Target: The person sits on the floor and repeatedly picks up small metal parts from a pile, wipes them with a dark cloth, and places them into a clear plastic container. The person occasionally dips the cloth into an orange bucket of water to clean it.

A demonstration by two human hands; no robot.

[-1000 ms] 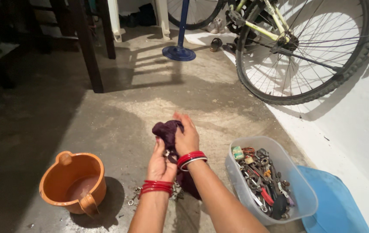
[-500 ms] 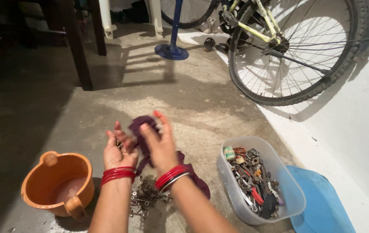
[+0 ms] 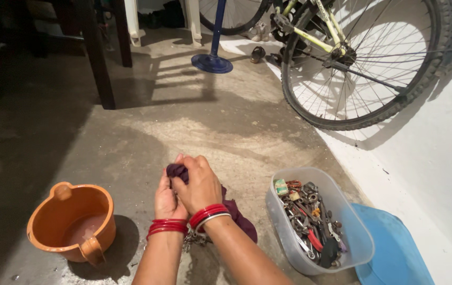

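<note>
Hands (image 3: 186,192) now together on cloth (image 3: 176,170)

Both hands (image 3: 189,190) around a purple cloth (image 3: 236,214)

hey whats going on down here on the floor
A person is bent over a concrete floor, both hands closed together around a dark purple cloth. The left hand and right hand press against each other with the cloth bunched between them. A few small metal parts lie under the wrists. An orange pot with a little water sits to the left, a clear tub of tools and its blue lid to the right. A bicycle leans on the wall.
</note>
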